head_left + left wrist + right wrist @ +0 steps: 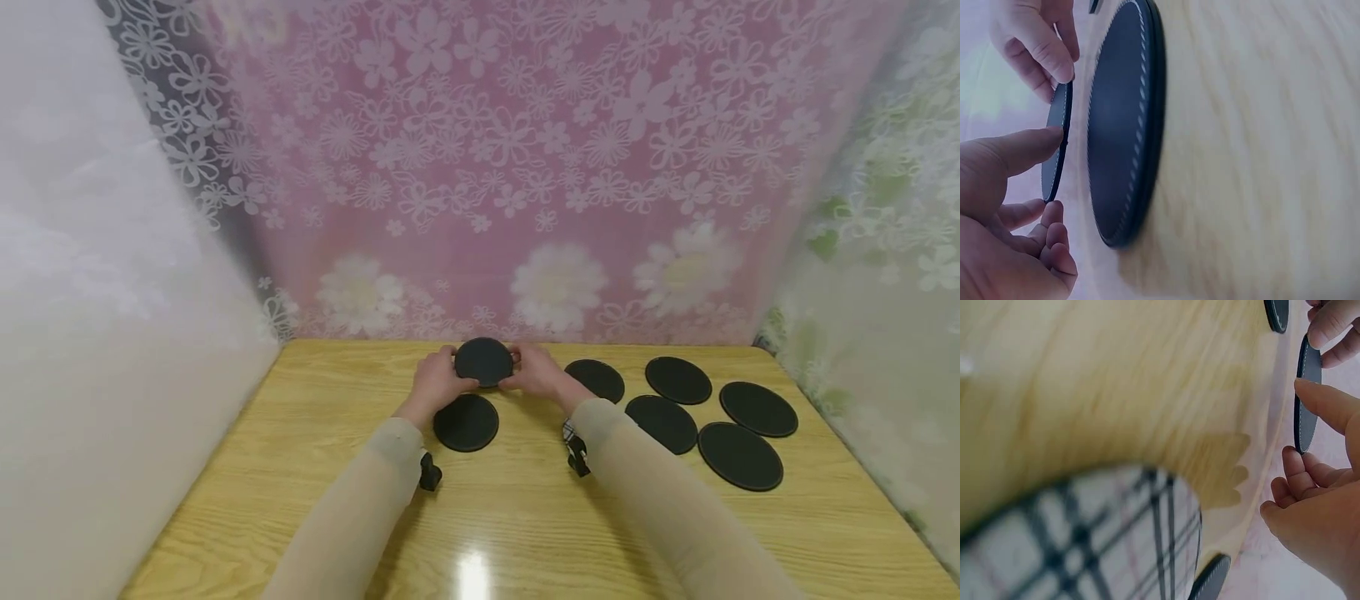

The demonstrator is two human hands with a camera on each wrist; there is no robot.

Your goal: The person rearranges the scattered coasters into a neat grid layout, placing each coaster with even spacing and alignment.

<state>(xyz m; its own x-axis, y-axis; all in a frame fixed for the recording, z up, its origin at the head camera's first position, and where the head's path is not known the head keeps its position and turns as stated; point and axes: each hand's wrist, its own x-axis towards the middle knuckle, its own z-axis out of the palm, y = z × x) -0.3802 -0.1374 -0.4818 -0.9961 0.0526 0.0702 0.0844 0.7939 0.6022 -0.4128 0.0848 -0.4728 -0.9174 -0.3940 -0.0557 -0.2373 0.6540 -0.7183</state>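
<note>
Both hands hold one round black coaster [483, 362] near the back of the table. My left hand [438, 381] pinches its left edge between thumb and fingers, and my right hand [536, 372] does the same at the right edge. Pale stitching runs around the rim of this held coaster [1059, 140] in the left wrist view. It is raised off the wood, as the right hand's shadow in the right wrist view also suggests for that hand. A second black coaster [466, 423] lies on the table just in front of the hands, close by the left wrist.
Several more black coasters [740, 456] lie in two rows on the right of the wooden table [510, 517], one partly behind the right forearm. A floral pink curtain [487, 183] hangs behind the back edge. A blurred plaid round piece [1104, 544] fills the right wrist view's foreground.
</note>
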